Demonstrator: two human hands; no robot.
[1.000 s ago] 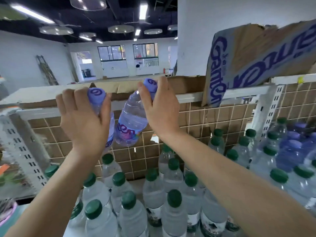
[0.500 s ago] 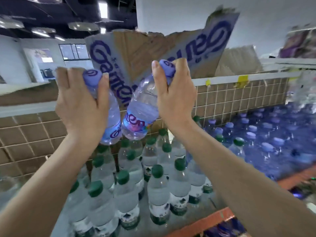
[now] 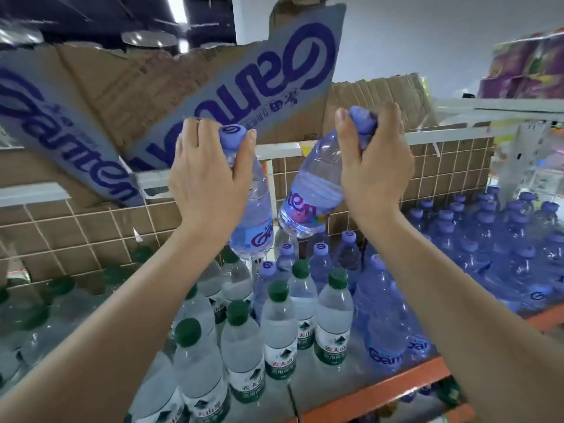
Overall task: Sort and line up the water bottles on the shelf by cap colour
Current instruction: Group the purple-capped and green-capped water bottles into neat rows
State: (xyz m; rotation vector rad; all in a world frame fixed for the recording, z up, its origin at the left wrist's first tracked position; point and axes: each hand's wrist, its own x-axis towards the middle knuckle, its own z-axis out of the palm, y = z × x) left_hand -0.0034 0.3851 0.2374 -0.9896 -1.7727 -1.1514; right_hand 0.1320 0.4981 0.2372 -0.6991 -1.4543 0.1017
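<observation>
Each hand carries one purple-capped bottle by the neck, held above the shelf (image 3: 381, 389). The left hand (image 3: 210, 181) has fingers and thumb curled round the neck of the left bottle (image 3: 253, 221), which hangs nearly upright. The right hand (image 3: 374, 169) grips the right bottle (image 3: 311, 199) the same way, its base swung toward 7 o'clock.

Green-capped bottles (image 3: 277, 328) stand below, from 6 to 9 o'clock; the purple-capped group (image 3: 488, 233) fills the shelf toward 3 o'clock, a few of them mixed in at the boundary.

To do this well, I judge both bottles should travel toward 3 o'clock and come down upright (one at a time is safer), in a free spot beside their own colour, without knocking neighbours.
</observation>
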